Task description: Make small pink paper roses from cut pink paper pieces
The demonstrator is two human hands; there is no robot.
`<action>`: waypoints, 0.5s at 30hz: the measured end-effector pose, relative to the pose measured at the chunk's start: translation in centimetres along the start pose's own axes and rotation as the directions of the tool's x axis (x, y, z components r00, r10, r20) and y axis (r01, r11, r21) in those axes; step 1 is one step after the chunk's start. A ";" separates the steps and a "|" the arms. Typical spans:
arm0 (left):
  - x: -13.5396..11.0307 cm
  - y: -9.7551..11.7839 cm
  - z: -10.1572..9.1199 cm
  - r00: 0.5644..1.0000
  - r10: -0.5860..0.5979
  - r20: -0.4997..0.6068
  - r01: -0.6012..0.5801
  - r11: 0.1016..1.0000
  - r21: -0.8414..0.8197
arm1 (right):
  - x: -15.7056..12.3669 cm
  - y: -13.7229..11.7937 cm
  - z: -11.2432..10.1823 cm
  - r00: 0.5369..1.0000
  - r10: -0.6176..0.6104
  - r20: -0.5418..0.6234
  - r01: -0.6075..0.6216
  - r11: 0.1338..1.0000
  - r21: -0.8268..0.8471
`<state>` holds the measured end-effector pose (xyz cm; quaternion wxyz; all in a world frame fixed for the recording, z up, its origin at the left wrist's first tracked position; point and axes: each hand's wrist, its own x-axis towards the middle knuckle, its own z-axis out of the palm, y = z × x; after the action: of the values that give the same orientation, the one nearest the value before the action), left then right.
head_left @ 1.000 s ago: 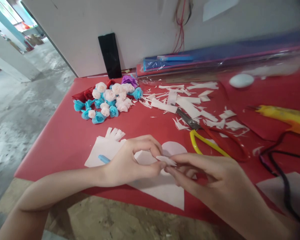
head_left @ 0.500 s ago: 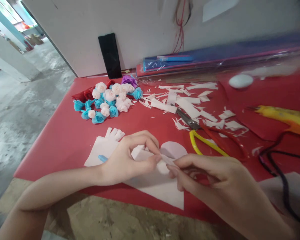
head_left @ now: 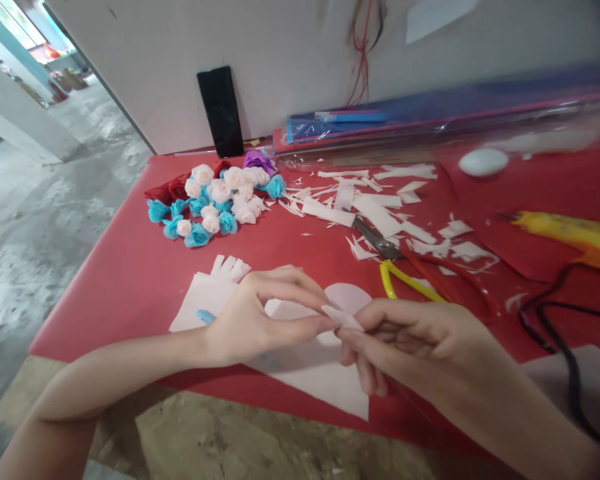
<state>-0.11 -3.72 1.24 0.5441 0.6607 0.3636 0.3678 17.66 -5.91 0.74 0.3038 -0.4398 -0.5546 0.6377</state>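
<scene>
A small folded strip of white paper is pinched between both hands. My left hand holds its left end with thumb and fingertips. My right hand grips the other end, the lower fingers curled beneath. Under the hands lies a white paper sheet at the table's front edge, with a pale paper disc just behind the fingers. Beside my left wrist are a second white sheet, a blue pen-like stick partly hidden by the wrist, and several short paper strips.
Scissors with red and yellow handles lie among paper scraps. A yellow glue gun with a dark cord is at right. Paper flowers cluster at back left, before a leaning black phone. A white oval object lies far right.
The paper strip has turned and now shows a narrower, pointed shape between the fingertips. My right hand's lower fingers have shifted downward. My left hand has barely moved.
</scene>
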 end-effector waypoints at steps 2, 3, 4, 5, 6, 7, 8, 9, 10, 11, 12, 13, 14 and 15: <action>-0.1 -0.1 0.2 0.999 -0.032 -0.015 0.031 0.998 -0.047 | 0.0 -0.1 0.0 1.000 0.016 -0.008 -0.016 0.999 0.029; -0.1 -0.1 0.3 0.998 -0.053 -0.017 0.052 0.996 -0.071 | -0.1 -0.1 0.0 1.000 0.023 -0.010 -0.023 0.999 0.041; -0.1 -0.1 0.3 0.997 -0.072 -0.016 0.071 0.993 -0.092 | -0.1 -0.2 0.0 1.000 0.024 -0.006 -0.024 0.998 0.051; -0.1 -0.1 0.3 0.996 -0.089 -0.014 0.086 0.990 -0.113 | -0.1 -0.2 0.1 1.000 0.023 -0.005 -0.022 0.998 0.059; -0.1 -0.1 0.3 0.995 -0.099 -0.012 0.096 0.986 -0.133 | -0.1 -0.3 0.1 1.000 0.019 0.003 -0.019 0.998 0.063; -0.1 -0.2 0.3 0.995 -0.100 -0.012 0.097 0.983 -0.153 | -0.1 -0.3 0.2 1.000 0.012 0.003 -0.012 0.998 0.059; -0.1 -0.2 0.4 0.995 -0.097 -0.010 0.094 0.981 -0.169 | -0.1 -0.3 0.2 1.000 0.002 -0.015 -0.001 0.999 0.048; -0.1 -0.3 0.4 0.996 -0.091 -0.013 0.087 0.980 -0.180 | -0.1 -0.3 0.3 0.999 -0.013 -0.045 0.014 0.999 0.032; -0.1 -0.4 0.4 0.996 -0.084 -0.020 0.079 0.980 -0.185 | -0.1 -0.3 0.4 0.997 -0.034 -0.076 0.035 0.999 0.008; -0.1 -0.5 0.4 0.997 -0.078 -0.027 0.071 0.980 -0.183 | -0.2 -0.3 0.4 0.993 -0.060 -0.105 0.058 0.998 -0.027; -0.1 -0.6 0.5 0.997 -0.070 -0.035 0.062 0.982 -0.178 | -0.2 -0.4 0.5 0.988 -0.095 -0.124 0.086 0.993 -0.077; -0.2 -0.7 0.5 0.997 -0.061 -0.042 0.052 0.984 -0.173 | -0.3 -0.4 0.5 0.982 -0.134 -0.134 0.114 0.983 -0.143; -0.2 -0.8 0.5 0.998 -0.051 -0.049 0.042 0.985 -0.168 | -0.3 -0.5 0.5 0.976 -0.172 -0.134 0.140 0.965 -0.220; -0.3 -0.8 0.5 0.998 -0.038 -0.055 0.029 0.986 -0.162 | -0.4 -0.5 0.5 0.968 -0.211 -0.136 0.163 0.939 -0.302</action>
<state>0.13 -4.09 0.31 0.5909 0.5975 0.3595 0.4057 17.32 -6.41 1.36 0.3408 -0.4761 -0.6538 0.4793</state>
